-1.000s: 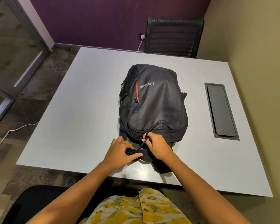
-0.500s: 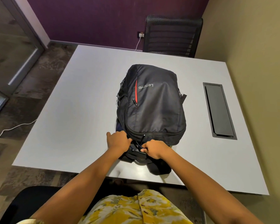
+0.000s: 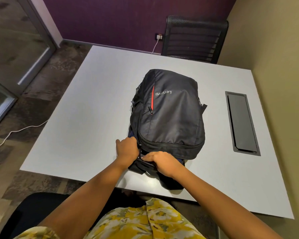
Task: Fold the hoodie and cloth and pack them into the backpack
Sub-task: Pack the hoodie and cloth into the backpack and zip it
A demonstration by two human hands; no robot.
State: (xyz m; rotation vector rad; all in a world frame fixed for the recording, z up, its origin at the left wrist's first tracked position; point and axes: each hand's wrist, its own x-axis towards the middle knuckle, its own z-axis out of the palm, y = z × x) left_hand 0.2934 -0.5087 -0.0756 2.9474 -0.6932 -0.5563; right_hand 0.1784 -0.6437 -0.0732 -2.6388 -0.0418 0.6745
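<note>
A black backpack (image 3: pixel 169 114) with a red zip stripe and a grey logo lies flat on the white table (image 3: pixel 86 118), its top end toward me. My left hand (image 3: pixel 127 149) grips the backpack's near left corner by the zip line. My right hand (image 3: pixel 160 161) is closed on the backpack's top edge, fingers pinched at the zipper beside my left hand. A sliver of dark blue fabric (image 3: pixel 130 134) shows at the bag's left edge. The hoodie and cloth are otherwise hidden. The bag's straps (image 3: pixel 171 184) hang over the near table edge.
A dark recessed cable tray (image 3: pixel 241 123) is set into the table on the right. A black mesh chair (image 3: pixel 193 38) stands behind the far edge. A white cable (image 3: pixel 16 131) runs across the floor at the left. The beige wall is close on the right.
Both hands moved from the loose strap up to the bag's top edge. My left hand shifted left to the corner; my right hand slid left along the zip line toward it.
</note>
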